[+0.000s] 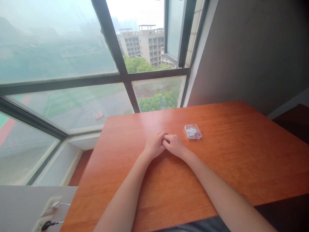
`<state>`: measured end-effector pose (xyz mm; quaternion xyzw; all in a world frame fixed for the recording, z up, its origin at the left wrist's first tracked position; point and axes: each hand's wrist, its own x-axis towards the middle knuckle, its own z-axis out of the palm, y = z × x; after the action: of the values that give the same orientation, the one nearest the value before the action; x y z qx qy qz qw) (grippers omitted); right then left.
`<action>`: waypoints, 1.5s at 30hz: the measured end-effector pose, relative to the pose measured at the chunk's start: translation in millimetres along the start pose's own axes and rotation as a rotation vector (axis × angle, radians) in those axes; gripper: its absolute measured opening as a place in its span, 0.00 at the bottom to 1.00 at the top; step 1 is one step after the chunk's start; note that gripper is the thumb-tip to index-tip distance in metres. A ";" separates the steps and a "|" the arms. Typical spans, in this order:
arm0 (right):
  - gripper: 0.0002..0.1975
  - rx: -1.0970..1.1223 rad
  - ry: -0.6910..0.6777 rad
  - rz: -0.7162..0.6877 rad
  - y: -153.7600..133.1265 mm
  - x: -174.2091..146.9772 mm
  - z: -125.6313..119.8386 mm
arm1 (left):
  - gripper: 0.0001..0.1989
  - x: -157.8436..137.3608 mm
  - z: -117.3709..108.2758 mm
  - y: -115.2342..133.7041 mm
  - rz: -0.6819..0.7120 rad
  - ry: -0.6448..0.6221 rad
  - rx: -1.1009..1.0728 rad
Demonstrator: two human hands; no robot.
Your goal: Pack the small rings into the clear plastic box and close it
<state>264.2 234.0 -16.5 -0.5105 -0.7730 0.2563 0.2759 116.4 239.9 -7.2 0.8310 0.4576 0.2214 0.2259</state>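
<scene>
My left hand (155,145) and my right hand (174,145) meet over the middle of the wooden table (231,154). Their fingers are curled in and touch each other, both hands closed, with no object showing in them. The palms face away from view. Just right of and slightly beyond my right hand lies a small clear plastic box (192,131), apart from both hands. Inside it are small white, grey and yellowish items, too small to name.
Beyond the table and along its left stands a dark-framed window (123,77), with one pane (175,30) swung open. A grey wall (241,58) rises at the right. At the lower left, wall sockets hold a white plug (56,205) and a black plug (45,225).
</scene>
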 end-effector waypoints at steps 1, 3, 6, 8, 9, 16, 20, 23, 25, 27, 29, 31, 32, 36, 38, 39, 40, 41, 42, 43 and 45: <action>0.11 -0.001 0.001 0.000 -0.1 -0.1 0.0 | 0.19 -0.1 0.0 0.0 0.000 0.000 0.000; 0.11 -0.006 0.003 -0.004 -0.2 -0.2 0.0 | 0.18 -0.1 -0.1 0.3 -0.003 0.000 0.002; 0.11 -0.010 0.002 -0.004 0.1 0.0 0.2 | 0.18 -0.1 -0.4 0.8 -0.009 -0.009 0.001; 0.11 -0.005 0.000 -0.004 0.2 0.2 0.2 | 0.18 0.0 -0.7 0.9 -0.007 -0.010 -0.001; 0.11 -0.002 0.000 -0.004 0.2 0.2 0.2 | 0.18 0.0 -0.7 0.9 -0.006 -0.009 -0.002; 0.10 -0.006 0.007 -0.012 1.4 0.0 1.7 | 0.19 0.1 0.7 -0.7 -0.007 -0.011 0.003; 0.10 0.002 0.012 -0.015 3.1 0.7 3.0 | 0.19 -0.1 1.8 -1.8 0.002 0.001 0.003; 0.10 0.007 0.014 -0.010 3.1 0.7 2.9 | 0.19 -0.2 1.8 -2.1 0.000 -0.004 0.007; 0.10 0.012 0.014 -0.010 2.6 0.2 2.5 | 0.19 -0.2 1.7 -2.1 -0.003 -0.005 0.013; 0.10 0.015 0.017 -0.011 2.2 -0.1 2.3 | 0.19 -0.2 1.6 -2.1 -0.007 -0.007 0.015; 0.09 0.017 0.019 -0.009 2.2 -0.2 2.3 | 0.19 -0.1 1.5 -2.0 -0.009 -0.012 0.015; 0.09 0.021 0.015 -0.009 2.5 0.1 2.4 | 0.19 -0.1 1.4 -1.9 -0.011 -0.014 0.015; 0.09 0.024 0.013 -0.009 2.8 0.2 2.6 | 0.19 -0.1 1.4 -1.8 -0.012 -0.013 0.016; 0.09 0.025 0.015 -0.011 3.4 0.6 3.0 | 0.20 -0.1 1.0 -1.3 -0.020 -0.011 0.021; 0.09 0.025 0.015 -0.013 3.4 0.7 3.0 | 0.20 -0.1 0.9 -1.1 -0.023 -0.014 0.019; 0.09 0.027 0.015 -0.015 3.4 0.7 3.0 | 0.20 -0.1 0.8 -1.2 -0.023 -0.014 0.017; 0.10 0.029 0.014 -0.016 3.4 0.8 3.0 | 0.20 -0.1 0.9 -1.3 -0.022 -0.016 0.016; 0.10 0.030 0.015 -0.017 3.5 0.8 3.0 | 0.20 -0.1 1.0 -1.5 -0.020 -0.017 0.014; 0.10 0.031 0.016 -0.017 3.7 0.9 3.1 | 0.20 -0.1 1.2 -1.7 -0.019 -0.018 0.013; 0.10 0.031 0.017 -0.017 4.0 1.0 3.3 | 0.20 -0.2 1.5 -2.1 -0.018 -0.017 0.011; 0.09 0.029 0.019 -0.021 4.8 1.2 3.8 | 0.20 -0.3 2.3 -2.8 -0.014 -0.010 0.010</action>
<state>264.3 236.4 -22.2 -0.5009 -0.7718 0.2596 0.2934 115.7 240.6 -10.7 0.8300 0.4633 0.2134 0.2257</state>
